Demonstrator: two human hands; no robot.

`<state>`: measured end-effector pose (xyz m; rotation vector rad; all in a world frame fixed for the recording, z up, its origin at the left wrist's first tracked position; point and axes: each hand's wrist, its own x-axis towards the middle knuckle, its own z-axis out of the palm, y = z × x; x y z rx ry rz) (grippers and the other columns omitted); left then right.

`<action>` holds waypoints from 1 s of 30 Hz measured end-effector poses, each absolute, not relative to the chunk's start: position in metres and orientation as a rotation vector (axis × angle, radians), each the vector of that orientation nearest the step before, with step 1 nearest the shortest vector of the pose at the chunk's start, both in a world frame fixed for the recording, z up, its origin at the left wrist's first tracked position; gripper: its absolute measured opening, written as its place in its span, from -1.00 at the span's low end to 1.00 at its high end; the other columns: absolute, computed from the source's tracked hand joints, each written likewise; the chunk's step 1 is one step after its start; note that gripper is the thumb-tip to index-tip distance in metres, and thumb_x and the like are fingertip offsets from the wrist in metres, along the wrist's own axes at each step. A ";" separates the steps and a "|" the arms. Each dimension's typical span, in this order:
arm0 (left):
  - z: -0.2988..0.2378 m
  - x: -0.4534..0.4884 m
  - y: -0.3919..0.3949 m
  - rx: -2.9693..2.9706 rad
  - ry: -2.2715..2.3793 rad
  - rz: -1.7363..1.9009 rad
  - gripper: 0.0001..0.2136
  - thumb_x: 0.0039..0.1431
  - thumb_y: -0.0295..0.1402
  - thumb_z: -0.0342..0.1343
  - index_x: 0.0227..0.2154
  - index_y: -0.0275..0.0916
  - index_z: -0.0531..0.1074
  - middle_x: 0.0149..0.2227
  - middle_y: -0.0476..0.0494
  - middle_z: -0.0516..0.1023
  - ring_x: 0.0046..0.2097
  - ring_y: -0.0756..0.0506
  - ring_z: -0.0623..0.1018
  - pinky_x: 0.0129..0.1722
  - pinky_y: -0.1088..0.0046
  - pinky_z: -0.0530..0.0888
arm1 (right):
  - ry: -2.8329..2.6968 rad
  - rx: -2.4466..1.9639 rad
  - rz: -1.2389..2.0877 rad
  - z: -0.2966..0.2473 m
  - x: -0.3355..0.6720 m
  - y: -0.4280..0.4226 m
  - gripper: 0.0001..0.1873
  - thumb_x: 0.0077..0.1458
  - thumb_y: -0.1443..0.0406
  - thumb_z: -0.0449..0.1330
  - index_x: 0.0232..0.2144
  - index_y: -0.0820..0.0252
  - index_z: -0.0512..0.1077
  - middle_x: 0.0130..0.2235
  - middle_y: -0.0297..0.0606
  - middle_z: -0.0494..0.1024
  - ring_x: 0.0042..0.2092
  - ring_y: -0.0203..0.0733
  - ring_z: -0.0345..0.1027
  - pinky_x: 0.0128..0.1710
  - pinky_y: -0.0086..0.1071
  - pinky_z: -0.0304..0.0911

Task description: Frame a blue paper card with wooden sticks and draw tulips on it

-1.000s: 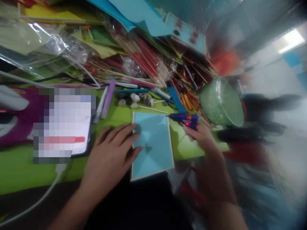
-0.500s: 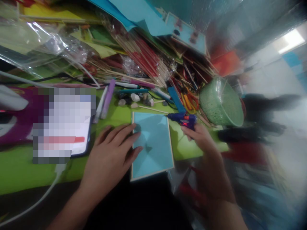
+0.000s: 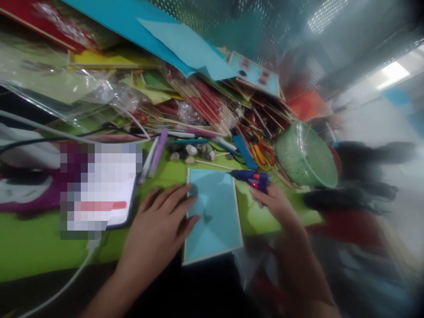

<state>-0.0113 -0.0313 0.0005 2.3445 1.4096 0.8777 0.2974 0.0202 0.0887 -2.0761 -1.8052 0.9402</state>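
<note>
A light blue rectangular card [image 3: 215, 221], edged with thin pale wooden sticks, lies at the table's front edge and juts out past it. My left hand [image 3: 162, 221] is open, its fingers spread and resting on the card's left side. In my right hand [image 3: 274, 198] is a dark blue hot glue gun [image 3: 255, 177] with a red light showing. Its nozzle is at the card's upper right corner; whether it touches, I cannot tell. Behind the card lie a thin wooden stick [image 3: 212, 165] and several pebbles [image 3: 191, 150].
A phone [image 3: 122, 212] with a blurred screen and a white cable [image 3: 76, 274] lies on the left. Pens [image 3: 158, 152], orange-handled scissors [image 3: 261, 154] and a green basket [image 3: 298, 154] stand or lie behind. Packaged sticks and coloured paper [image 3: 185, 44] pile up at the back.
The view has shifted, so the whole scene sits lower in the picture. My hands, the card and the glue gun keep nearly the same places relative to each other.
</note>
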 end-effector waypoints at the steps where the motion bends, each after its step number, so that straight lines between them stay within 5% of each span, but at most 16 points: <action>1: 0.000 -0.011 -0.031 2.345 1.415 0.883 -0.73 0.46 -0.23 0.09 0.10 -0.14 0.54 0.28 -0.20 0.54 0.26 -0.36 0.53 0.28 -0.17 0.36 | -1.813 -2.058 0.949 0.087 0.294 0.021 -0.49 0.10 -0.14 0.23 -0.60 0.09 0.33 -0.66 -0.38 0.34 -0.57 -0.24 0.25 -0.50 -0.35 0.14; 30: 0.001 -0.011 -0.030 2.310 1.420 0.869 -0.72 0.46 -0.22 0.06 0.09 -0.09 0.56 0.28 -0.20 0.55 0.26 -0.37 0.54 0.27 -0.19 0.38 | -1.787 -2.106 0.864 0.093 0.303 0.015 -0.49 0.12 -0.10 0.25 -0.63 0.09 0.34 -0.68 -0.38 0.34 -0.60 -0.25 0.21 -0.54 -0.34 0.09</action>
